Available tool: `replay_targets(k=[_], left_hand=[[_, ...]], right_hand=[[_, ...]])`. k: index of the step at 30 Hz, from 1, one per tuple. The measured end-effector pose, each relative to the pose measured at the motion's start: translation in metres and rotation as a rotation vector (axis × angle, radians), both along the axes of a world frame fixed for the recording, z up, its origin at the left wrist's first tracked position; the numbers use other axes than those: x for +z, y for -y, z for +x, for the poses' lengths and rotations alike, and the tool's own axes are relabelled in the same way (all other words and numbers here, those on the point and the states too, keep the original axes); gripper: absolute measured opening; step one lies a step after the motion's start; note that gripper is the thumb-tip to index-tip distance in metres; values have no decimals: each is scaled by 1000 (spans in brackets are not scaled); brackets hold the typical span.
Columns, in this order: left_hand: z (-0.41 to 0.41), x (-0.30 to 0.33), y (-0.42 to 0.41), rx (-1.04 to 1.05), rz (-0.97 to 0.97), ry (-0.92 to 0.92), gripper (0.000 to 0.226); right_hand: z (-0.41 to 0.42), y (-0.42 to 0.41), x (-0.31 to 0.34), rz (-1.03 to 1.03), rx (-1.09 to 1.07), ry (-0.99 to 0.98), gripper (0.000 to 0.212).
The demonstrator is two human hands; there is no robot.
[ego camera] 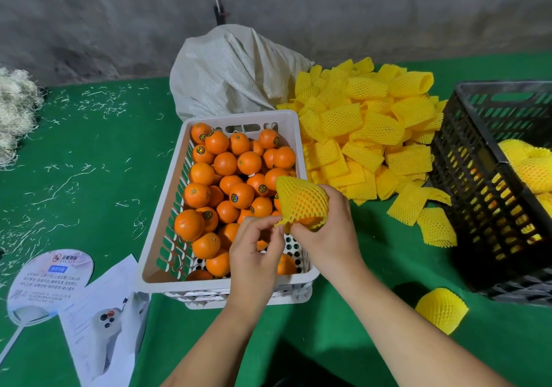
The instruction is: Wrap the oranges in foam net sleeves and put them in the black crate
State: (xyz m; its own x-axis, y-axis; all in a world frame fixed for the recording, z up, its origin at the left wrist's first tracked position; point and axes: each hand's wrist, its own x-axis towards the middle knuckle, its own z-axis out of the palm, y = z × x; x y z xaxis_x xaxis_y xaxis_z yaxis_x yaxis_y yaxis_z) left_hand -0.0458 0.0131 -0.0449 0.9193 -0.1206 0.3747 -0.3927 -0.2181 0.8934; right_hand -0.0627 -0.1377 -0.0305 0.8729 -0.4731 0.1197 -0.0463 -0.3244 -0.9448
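Round orange in a yellow foam net sleeve point(301, 204) sits gripped in the right hand point(330, 225) above the white plastic crate point(294, 135) of loose oranges point(227, 183); the left hand point(254, 255) pinches the sleeve's lower edge; black slatted crate point(478, 195) at three o'clock, well apart

A green counter point(89, 153) strewn with pale fibre scraps carries everything. Well beyond the fingers point(270, 231), a white woven sack point(227, 72) slumps against the grey wall point(89, 13). Far to their left lies a tangle of pale fibres point(15, 114); nearer on that side, a round paper fan point(47, 285) touches a printed sheet point(104, 324).
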Motion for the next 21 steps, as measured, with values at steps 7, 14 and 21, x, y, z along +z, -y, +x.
replay_targets(k=[7,14,21], left_hand=[[2,0,3,-31,33,-11,20],[4,0,-2,-17,1,-73,33],[3,7,-2,-190,-238,-279,31]], right_hand=[[-1,0,0,123,246,-6,90],[-1,5,-1,110,182,18,79],[-8,-8,-2,82,116,104,81]])
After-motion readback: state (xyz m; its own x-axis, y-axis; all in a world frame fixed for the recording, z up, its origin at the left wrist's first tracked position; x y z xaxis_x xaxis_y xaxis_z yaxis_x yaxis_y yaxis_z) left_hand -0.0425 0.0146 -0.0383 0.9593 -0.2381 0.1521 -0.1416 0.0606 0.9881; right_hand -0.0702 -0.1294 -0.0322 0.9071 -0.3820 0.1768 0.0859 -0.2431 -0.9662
